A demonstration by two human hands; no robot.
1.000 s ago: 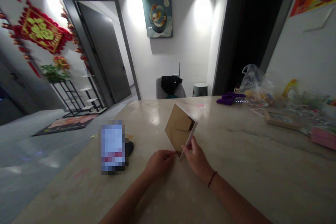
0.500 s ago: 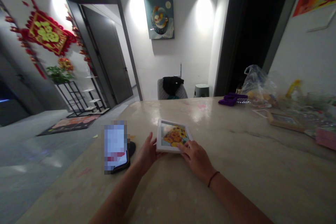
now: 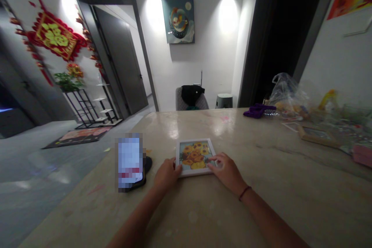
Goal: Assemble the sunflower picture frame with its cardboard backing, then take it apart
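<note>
A white picture frame [image 3: 195,173] with a sunflower picture [image 3: 194,155] in it lies, or is held just above, the stone-topped table [image 3: 186,217] in front of me. My left hand [image 3: 168,172] grips the frame's near left corner, thumb on the border and fingers partly hidden at the side. At the right edge, my right hand [image 3: 228,168] has its thumb and fingertips on the frame near the lower right of the picture. A dark band circles my right wrist.
Left of my hands, a phone [image 3: 130,162] with a blurred screen leans on a dark round stand. Along the right side are a purple cloth [image 3: 257,110], a clear plastic bag [image 3: 286,95], a wooden frame [image 3: 316,135] and a pink box [image 3: 362,155]. A grey chair [image 3: 181,102] stands beyond the table.
The frame has come down flatter and a little nearer to me. My left thumb has moved onto its border, and my right hand has shifted to the right edge.
</note>
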